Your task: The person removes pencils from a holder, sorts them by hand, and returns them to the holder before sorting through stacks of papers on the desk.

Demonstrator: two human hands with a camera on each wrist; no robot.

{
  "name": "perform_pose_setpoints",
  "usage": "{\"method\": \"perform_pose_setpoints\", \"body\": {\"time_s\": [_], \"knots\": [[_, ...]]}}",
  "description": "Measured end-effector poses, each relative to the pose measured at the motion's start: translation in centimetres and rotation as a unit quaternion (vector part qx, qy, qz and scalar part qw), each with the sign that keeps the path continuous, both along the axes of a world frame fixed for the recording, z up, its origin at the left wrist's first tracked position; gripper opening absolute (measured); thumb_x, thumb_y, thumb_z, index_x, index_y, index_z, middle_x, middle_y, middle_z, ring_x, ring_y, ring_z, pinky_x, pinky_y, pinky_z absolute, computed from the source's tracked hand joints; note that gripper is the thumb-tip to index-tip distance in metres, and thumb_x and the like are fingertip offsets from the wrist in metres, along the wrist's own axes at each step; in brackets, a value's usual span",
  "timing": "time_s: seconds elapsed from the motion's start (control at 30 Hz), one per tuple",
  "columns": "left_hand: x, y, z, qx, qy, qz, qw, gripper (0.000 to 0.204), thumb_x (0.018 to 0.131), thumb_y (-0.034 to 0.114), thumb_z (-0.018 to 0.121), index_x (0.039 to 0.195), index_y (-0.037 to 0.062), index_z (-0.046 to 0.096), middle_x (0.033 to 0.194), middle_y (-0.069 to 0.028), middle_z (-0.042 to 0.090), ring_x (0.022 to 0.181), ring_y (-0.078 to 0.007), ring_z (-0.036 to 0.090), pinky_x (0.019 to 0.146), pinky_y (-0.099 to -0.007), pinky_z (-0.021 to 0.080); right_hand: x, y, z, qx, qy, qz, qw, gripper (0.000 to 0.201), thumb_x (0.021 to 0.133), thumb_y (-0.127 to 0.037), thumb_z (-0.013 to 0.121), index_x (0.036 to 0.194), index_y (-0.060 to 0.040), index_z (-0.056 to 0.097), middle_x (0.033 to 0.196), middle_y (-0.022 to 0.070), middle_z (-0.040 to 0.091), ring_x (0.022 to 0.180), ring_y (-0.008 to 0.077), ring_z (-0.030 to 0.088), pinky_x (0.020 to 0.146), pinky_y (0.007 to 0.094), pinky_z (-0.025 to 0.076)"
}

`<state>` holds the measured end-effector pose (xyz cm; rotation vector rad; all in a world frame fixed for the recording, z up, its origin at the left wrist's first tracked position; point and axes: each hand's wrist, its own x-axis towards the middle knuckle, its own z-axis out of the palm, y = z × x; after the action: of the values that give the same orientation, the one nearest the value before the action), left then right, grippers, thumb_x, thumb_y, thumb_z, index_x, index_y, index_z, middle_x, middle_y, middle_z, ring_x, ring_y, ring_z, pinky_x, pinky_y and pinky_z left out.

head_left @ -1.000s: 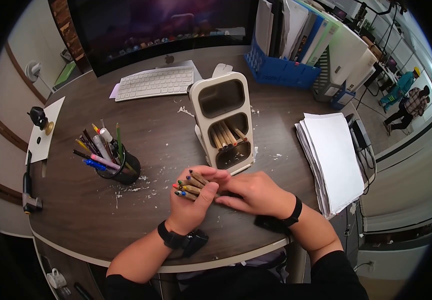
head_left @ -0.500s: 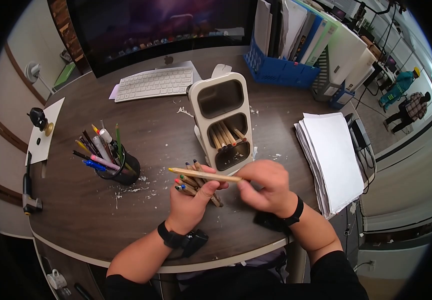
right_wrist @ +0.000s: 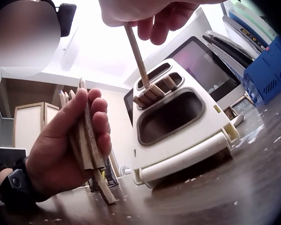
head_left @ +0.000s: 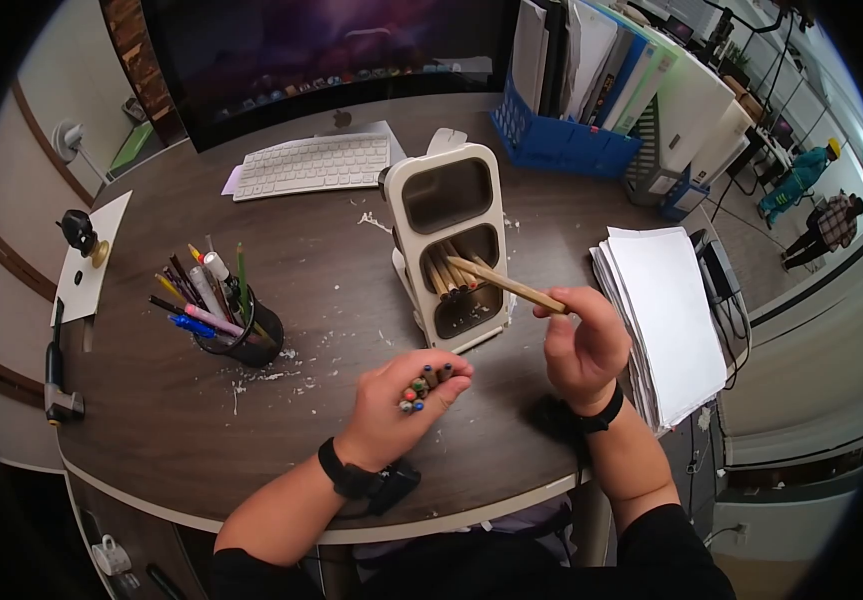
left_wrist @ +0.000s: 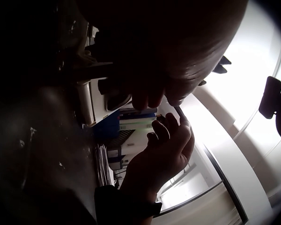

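Note:
My left hand (head_left: 384, 408) grips a bundle of coloured pencils (head_left: 418, 393), their coloured tips pointing up past the thumb. Between thumb and fingers, my right hand (head_left: 593, 345) pinches a single wooden pencil (head_left: 514, 288) near its end. That pencil slants left, its far end at the middle compartment of a cream three-compartment organizer (head_left: 407, 232). Several more pencils (head_left: 442, 274) lie inside that compartment with their ends sticking out. In the right wrist view, the held pencil (right_wrist: 137, 56) overlaps the pencil ends (right_wrist: 152, 93) there.
A black mesh cup (head_left: 255, 343) full of pens stands at the left, with white scraps (head_left: 272, 378) around it. Behind are a keyboard (head_left: 312, 166) and monitor (head_left: 322, 60). A paper stack (head_left: 662, 320) lies at the right; a blue file box (head_left: 572, 145) stands at the back.
My right hand has drawn a pencil from the left hand's bundle and carried it up and right, turning it toward the organizer's middle compartment. The left hand has turned and shifted slightly right.

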<state>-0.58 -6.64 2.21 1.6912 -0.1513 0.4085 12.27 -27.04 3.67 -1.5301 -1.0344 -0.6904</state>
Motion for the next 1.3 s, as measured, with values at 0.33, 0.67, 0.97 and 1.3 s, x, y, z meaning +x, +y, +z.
{"method": "perform_pose_setpoints", "body": {"time_s": [0.33, 0.67, 0.97, 1.3], "knots": [[0.7, -0.5, -1.5, 0.022, 0.101, -0.055, 0.993, 0.016, 0.095, 0.008, 0.075, 0.105, -0.0019, 0.069, 0.1, -0.0108, 0.076, 0.091, -0.0132, 0.07, 0.081, -0.0299, 0.056, 0.3, 1.6, 0.6, -0.149, 0.008, -0.091, 0.985, 0.028, 0.085, -0.001, 0.079, 0.112, -0.0028, 0.073, 0.099, 0.0114, 0.073, 0.085, 0.0274, 0.069, 0.076, 0.0362, 0.055], [0.8, -0.4, -1.6, 0.004, 0.128, -0.054, 0.99, 0.016, 0.097, 0.006, 0.072, 0.106, -0.0046, 0.065, 0.102, -0.011, 0.075, 0.096, -0.0121, 0.069, 0.084, -0.0299, 0.056, -0.4, 1.5, 0.6, -0.149, 0.045, -0.033, 0.987, 0.027, 0.083, -0.008, 0.083, 0.109, -0.0054, 0.074, 0.096, 0.0092, 0.071, 0.081, 0.0253, 0.068, 0.07, 0.0349, 0.054], [0.7, 0.1, -2.4, 0.002, 0.069, -0.042, 0.997, 0.025, 0.095, 0.006, 0.075, 0.118, 0.0006, 0.071, 0.104, -0.0134, 0.076, 0.092, -0.0172, 0.072, 0.082, -0.0309, 0.056, -1.1, 2.1, 0.7, -0.254, -0.007, 0.132, 0.958, 0.03, 0.083, -0.012, 0.085, 0.109, -0.0032, 0.074, 0.084, 0.0084, 0.07, 0.07, 0.0223, 0.067, 0.064, 0.0323, 0.054], [0.7, 0.1, -2.7, -0.039, 0.108, -0.041, 0.993, 0.023, 0.099, 0.008, 0.071, 0.119, -0.0028, 0.071, 0.108, -0.0081, 0.076, 0.098, -0.0115, 0.069, 0.087, -0.0276, 0.054, -1.2, 2.3, 1.2, -0.23, 0.065, 0.145, 0.96, 0.027, 0.087, -0.01, 0.08, 0.112, -0.0017, 0.072, 0.098, 0.0105, 0.073, 0.085, 0.0269, 0.071, 0.076, 0.0371, 0.056]]}}
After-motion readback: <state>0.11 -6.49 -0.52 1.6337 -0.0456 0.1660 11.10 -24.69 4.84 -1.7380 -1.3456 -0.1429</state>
